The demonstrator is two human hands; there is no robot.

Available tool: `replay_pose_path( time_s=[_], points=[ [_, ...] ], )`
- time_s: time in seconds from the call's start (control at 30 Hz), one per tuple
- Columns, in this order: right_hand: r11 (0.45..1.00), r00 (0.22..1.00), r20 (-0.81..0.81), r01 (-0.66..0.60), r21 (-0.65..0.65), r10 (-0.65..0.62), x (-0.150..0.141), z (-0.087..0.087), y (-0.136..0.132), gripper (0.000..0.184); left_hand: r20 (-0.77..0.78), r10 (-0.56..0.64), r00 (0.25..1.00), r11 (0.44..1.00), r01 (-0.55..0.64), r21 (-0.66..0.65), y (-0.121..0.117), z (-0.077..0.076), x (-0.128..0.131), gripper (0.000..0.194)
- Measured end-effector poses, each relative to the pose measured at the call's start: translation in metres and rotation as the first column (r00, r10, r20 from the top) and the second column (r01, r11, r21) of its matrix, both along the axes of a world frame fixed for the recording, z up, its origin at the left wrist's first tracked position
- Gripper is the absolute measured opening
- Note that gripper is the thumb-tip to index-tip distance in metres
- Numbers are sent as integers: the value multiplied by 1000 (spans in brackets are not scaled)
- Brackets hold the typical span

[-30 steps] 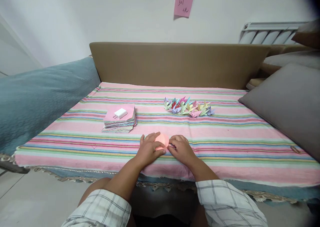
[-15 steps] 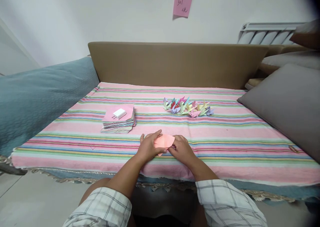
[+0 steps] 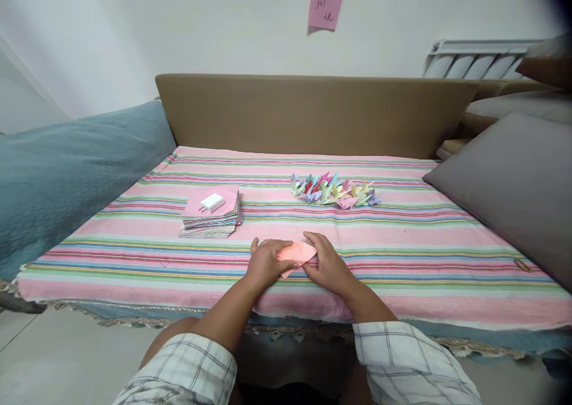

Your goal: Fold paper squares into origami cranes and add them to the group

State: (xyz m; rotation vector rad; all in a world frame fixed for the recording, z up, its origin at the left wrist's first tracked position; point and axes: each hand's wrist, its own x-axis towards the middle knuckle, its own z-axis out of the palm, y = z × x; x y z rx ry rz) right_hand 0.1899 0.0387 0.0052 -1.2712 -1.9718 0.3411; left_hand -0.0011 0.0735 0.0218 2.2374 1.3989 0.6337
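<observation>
Pink paper [image 3: 297, 252] sits pinched in the left hand [image 3: 266, 263], right hand [image 3: 329, 265] loosely open, perhaps touching.

Matt paper sheet [image 3: 295, 252], woven cloth cover [image 3: 379, 235], smooth plastic charger [image 3: 212, 202], seemingly metal radiator [image 3: 478, 59].
</observation>
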Motion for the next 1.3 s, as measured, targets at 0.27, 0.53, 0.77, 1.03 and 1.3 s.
replay_pose_path(
  time_s=[0.27, 0.53, 0.77, 1.03, 1.3],
  points=[
    [996, 997, 72, -22, -87, 28, 13, 5, -2, 40, -1, -19, 1000, 999, 19, 39, -3, 0, 0, 41],
    [998, 978, 200, -43, -48, 52, 8, 7, -2, 39, -29, -43, 999, 996, 45, 71, -3, -1, 1, 40],
    [997, 977, 208, -43, -58, 54, 9, 8, -2, 33, -8, -54, 999, 998, 54, 40, -5, 3, 1, 39],
    [998, 985, 172, -2, -69, 13, 4, 9, -1, 29, 58, 65, 996, 995, -60, -81, 4, 11, -3, 31],
    [999, 987, 161, 2, -39, 4, -3, 8, 0, 26, -75, 37, 996, 998, -41, -50, 9, 19, -11, 14]
  ],
)
